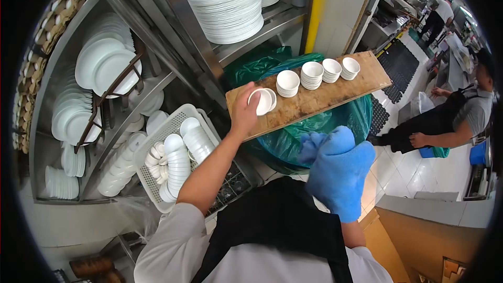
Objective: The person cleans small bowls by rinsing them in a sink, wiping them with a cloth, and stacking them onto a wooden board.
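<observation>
My left hand (244,114) is closed around a small white sauce bowl (260,103) at the left end of a worn wooden board (314,104). Another bowl rim shows just behind it. Farther along the board stand several short stacks of the same white bowls (312,74). A blue towel (335,178) wraps my right hand, so its fingers are hidden; only the wrist (352,235) shows below. The towel bunches up in front of the board, over the rim of a bin lined with a green bag (285,141).
At left, a grey crate (152,187) holds white bowls and spoons. Steel shelves (162,86) carry stacked plates (226,8). A yellow pipe (317,13) rises behind the bin. Another person (461,110) stands at right; someone else (439,18) is farther back.
</observation>
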Tool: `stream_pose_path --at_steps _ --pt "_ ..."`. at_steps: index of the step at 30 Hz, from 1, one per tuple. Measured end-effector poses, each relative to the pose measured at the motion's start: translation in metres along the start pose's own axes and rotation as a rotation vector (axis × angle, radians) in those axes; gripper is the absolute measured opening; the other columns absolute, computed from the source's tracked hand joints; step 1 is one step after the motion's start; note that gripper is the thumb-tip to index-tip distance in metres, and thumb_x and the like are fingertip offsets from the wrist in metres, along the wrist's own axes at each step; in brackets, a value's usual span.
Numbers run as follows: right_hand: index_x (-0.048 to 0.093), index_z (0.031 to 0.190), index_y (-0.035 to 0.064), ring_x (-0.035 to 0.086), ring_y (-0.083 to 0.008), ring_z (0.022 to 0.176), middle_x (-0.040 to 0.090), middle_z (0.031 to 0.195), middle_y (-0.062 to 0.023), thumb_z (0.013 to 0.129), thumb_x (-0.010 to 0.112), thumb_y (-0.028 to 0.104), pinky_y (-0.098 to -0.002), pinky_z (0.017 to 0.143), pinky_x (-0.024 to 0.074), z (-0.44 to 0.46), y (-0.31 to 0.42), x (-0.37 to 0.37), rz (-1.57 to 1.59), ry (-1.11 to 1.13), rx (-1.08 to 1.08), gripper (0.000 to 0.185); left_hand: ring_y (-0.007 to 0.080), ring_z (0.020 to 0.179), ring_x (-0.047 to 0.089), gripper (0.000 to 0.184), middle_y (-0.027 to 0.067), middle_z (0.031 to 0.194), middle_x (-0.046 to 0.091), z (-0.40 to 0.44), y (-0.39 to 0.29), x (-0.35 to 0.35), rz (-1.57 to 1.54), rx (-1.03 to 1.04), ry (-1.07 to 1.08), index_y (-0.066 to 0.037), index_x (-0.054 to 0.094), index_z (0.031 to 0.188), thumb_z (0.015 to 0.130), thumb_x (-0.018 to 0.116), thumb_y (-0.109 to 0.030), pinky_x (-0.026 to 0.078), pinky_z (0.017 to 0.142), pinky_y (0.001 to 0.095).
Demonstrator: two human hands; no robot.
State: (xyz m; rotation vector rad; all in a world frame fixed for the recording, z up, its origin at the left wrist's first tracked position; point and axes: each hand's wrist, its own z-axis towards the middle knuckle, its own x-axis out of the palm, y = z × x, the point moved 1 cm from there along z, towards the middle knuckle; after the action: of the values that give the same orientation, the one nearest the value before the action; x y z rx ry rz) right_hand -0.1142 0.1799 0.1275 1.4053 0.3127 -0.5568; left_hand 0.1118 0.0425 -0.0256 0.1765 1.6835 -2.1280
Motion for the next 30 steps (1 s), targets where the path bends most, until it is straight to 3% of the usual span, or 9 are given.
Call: stream_pose_path --at_steps 2,8,13,15,16,19,24,26,30 --pt "0.056 0.07 -0.0053 0.066 -0.0158 0.059 0.07 0.075 -0.0145 0.088 0.066 0.011 -0.0287 0.054 0.0522 0.001 -0.006 -0.004 0.137 -0.022 0.118 0.026 0.0313 0.131 0.046 0.038 0.0229 0.131 0.057 0.027 0.018 0.006 -0.025 0.012 0.038 0.003 0.062 0.12 0.097 0.055 -0.026 0.036 0.106 0.0343" --pt "0.055 0.071 -0.0053 0.067 -0.0151 0.059 0.07 0.073 -0.015 0.091 0.062 0.008 -0.0277 0.053 0.0523 0.0 -0.012 -0.015 0.334 -0.043 0.259 0.025 0.0325 0.136 0.04 0.049 0.0246 0.142 0.046 0.047 0.068 0.025 -0.008 -0.156 0.218 0.003 0.057 0.128 0.094 0.058 -0.033 0.032 0.11 0.0362" --pt "0.054 0.076 -0.0047 0.068 -0.0158 0.061 0.069 0.073 -0.016 0.093 0.059 0.008 -0.027 0.055 0.0523 -0.001 -0.018 -0.018 0.493 -0.113 0.282 0.021 0.0301 0.135 0.041 0.073 0.0212 0.148 0.038 0.03 0.036 0.012 0.26 -0.173 0.039 0.002 0.039 0.142 0.088 0.068 -0.038 0.034 0.109 0.0354" --pt "0.053 0.079 -0.0044 0.068 -0.016 0.062 0.069 0.072 -0.0165 0.093 0.058 0.008 -0.0267 0.056 0.0523 -0.001 -0.019 -0.02 0.481 -0.146 0.256 0.02 0.0326 0.135 0.041 0.088 0.0226 0.146 0.04 0.022 0.018 0.009 0.436 0.125 0.223 0.001 0.033 0.146 0.08 0.075 -0.038 0.034 0.11 0.036" --pt "0.054 0.081 -0.0033 0.067 -0.0171 0.063 0.068 0.075 -0.0157 0.089 0.06 0.008 -0.0281 0.057 0.0516 0.0 -0.019 -0.021 0.47 -0.135 0.261 0.015 0.0326 0.135 0.041 0.088 0.0226 0.146 0.04 0.019 0.016 0.01 0.436 0.115 0.218 0.001 0.033 0.146 0.08 0.075 -0.038 0.034 0.11 0.036" --pt "0.055 0.089 0.0 0.062 -0.0203 0.068 0.066 0.083 -0.0132 0.076 0.069 0.008 -0.0326 0.063 0.0495 0.003 -0.019 -0.022 0.209 -0.07 0.156 0.021 0.0338 0.132 0.044 0.096 0.0222 0.144 0.043 0.014 0.008 0.017 0.381 0.035 0.282 0.0 0.028 0.148 0.075 0.078 -0.038 0.036 0.109 0.0378" --pt "0.058 0.102 0.0055 0.053 -0.0257 0.075 0.062 0.096 -0.0091 0.053 0.083 0.009 -0.0399 0.072 0.046 -0.006 -0.008 -0.004 -0.566 0.014 -0.307 0.054 0.0341 0.133 0.043 0.098 0.0221 0.144 0.042 0.012 -0.012 0.012 0.217 -0.186 0.342 0.0 0.03 0.147 0.073 0.079 -0.041 0.035 0.11 0.0392" --pt "0.059 0.102 0.0071 0.054 -0.0254 0.076 0.062 0.096 -0.0083 0.054 0.083 0.01 -0.0396 0.072 0.0461 -0.005 0.008 0.014 -0.394 0.169 -0.359 0.054 0.0337 0.134 0.041 0.099 0.0223 0.145 0.04 0.005 0.024 0.019 0.333 0.215 0.109 -0.001 0.029 0.147 0.073 0.079 -0.043 0.034 0.11 0.0405" --pt "0.059 0.103 0.0102 0.055 -0.0246 0.077 0.062 0.095 -0.0066 0.055 0.082 0.012 -0.0388 0.072 0.0463 -0.008 0.035 0.036 -0.304 0.358 -0.403 0.053 0.0335 0.132 0.043 0.086 0.0218 0.143 0.042 -0.028 0.003 -0.022 0.316 0.184 -0.035 -0.003 0.033 0.146 0.078 0.076 -0.035 0.035 0.108 0.0417"
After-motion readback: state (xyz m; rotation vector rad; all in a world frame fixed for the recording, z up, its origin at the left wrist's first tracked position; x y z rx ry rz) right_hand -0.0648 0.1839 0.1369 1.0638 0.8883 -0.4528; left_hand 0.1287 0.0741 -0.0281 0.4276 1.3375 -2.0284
